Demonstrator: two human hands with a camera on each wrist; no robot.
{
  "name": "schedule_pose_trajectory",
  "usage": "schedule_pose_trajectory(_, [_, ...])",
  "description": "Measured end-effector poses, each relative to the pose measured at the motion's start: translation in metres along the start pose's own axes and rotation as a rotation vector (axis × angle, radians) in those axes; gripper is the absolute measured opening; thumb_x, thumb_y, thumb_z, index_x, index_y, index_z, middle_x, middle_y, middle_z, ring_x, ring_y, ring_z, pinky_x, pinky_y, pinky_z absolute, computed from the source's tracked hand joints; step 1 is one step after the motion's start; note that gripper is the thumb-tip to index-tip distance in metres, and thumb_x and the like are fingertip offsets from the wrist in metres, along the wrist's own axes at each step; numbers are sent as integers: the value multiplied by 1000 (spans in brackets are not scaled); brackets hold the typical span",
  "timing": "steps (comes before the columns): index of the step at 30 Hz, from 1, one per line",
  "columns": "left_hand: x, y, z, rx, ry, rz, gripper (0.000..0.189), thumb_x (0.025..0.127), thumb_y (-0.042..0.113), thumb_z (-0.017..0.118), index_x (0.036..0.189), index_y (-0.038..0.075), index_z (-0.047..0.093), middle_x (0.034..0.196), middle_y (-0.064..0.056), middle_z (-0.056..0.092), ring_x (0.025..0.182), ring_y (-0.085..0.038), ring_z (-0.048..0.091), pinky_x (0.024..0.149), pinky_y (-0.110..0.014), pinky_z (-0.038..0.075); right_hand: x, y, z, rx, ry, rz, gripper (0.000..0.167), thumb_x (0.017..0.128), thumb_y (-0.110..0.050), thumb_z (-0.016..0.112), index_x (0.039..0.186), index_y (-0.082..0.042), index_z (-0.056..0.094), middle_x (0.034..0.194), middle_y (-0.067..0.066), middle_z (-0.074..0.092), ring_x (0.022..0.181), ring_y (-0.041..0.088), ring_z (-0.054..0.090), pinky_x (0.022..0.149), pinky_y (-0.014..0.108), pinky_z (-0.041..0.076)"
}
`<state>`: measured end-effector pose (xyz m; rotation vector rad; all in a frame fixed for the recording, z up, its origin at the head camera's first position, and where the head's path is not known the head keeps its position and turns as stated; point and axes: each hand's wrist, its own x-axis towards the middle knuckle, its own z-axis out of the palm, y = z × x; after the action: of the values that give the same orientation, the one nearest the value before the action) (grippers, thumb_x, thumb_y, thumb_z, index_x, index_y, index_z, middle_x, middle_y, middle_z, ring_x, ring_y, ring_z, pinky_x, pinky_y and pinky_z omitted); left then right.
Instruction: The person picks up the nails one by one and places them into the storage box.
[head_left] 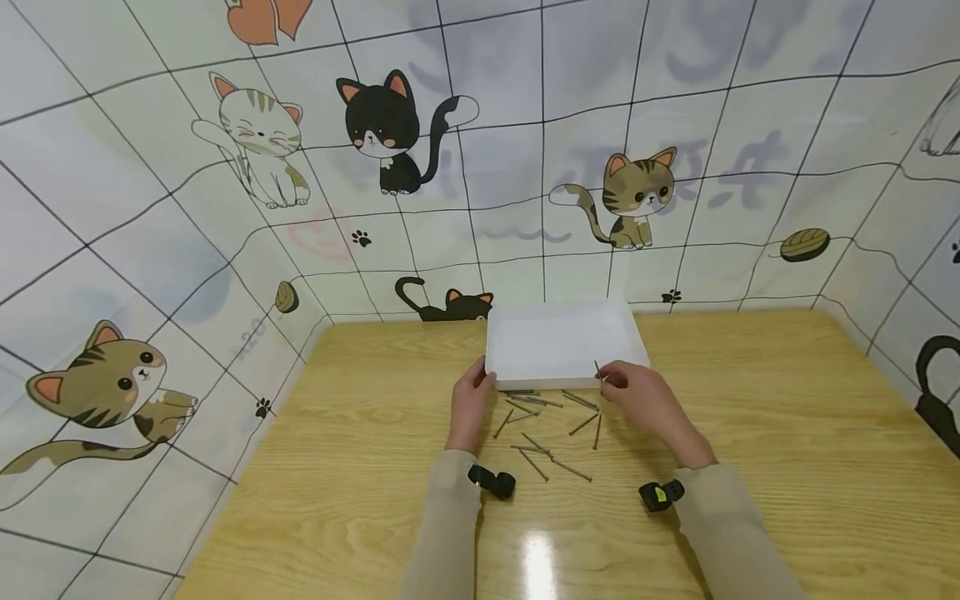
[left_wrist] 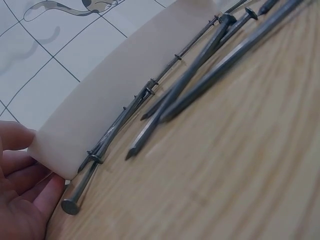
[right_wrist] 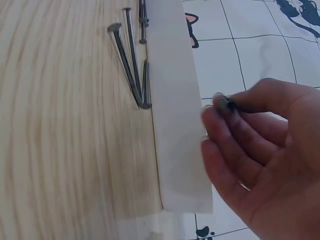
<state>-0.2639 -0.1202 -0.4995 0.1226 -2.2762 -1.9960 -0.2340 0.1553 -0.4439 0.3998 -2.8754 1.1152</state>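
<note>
A shallow white tray point(head_left: 562, 342) sits at the back of the wooden table. My left hand point(head_left: 471, 404) grips its near left corner, with the thumb and curled fingers point(left_wrist: 37, 190) at the tray's end. At the near right corner, my right hand point(head_left: 637, 400) pinches a nail point(head_left: 597, 367) between thumb and fingertips; it points up by the tray's rim. The right wrist view shows the nail's dark head point(right_wrist: 223, 102) at the fingertips, most of it hidden. Several loose nails point(left_wrist: 187, 80) lie along the tray's near wall, some of them crossing.
More nails point(head_left: 551, 458) are scattered on the table point(head_left: 360, 500) between the forearms. Right behind the tray rises a white wall covering point(head_left: 510, 183) with black grid lines and cartoon cats. Similar covering closes off the left and right sides.
</note>
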Motion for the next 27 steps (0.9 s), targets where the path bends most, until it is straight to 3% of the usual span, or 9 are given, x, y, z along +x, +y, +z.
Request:
schedule_pose_trajectory(7, [0,-1,1,0,-2,-3,45,91,26,51,134,16,43,132,2,46,121,-11,39,99,-33,31,16,-1,-1,212,84,36,28,90,-21,53,113,-6,57,97,10,60,83,26,60,67,38,49])
schedule_pose_trajectory(16, [0,1,0,-3,-1,19,44,91,26,50,133,15,44,130,3,47,119,-9,39,98,-32,31,44,13,-7,367,83,123,33,92,-19,48,117,2,51,100,20,58,88,32,59,75,42,49])
schedule_pose_trajectory(22, [0,0,0,14,3,11,43,91,28,51,132,16,46,128,5,49,117,-8,41,97,-32,32,58,26,-6,365,50,184,32,92,-21,47,114,2,52,103,21,58,89,29,59,75,39,49])
schedule_pose_trajectory(27, [-2,0,0,8,1,9,43,91,27,51,132,16,46,128,6,49,118,-9,41,98,-33,32,66,30,-5,255,67,209,30,91,-20,48,111,1,55,97,17,61,82,25,59,69,36,49])
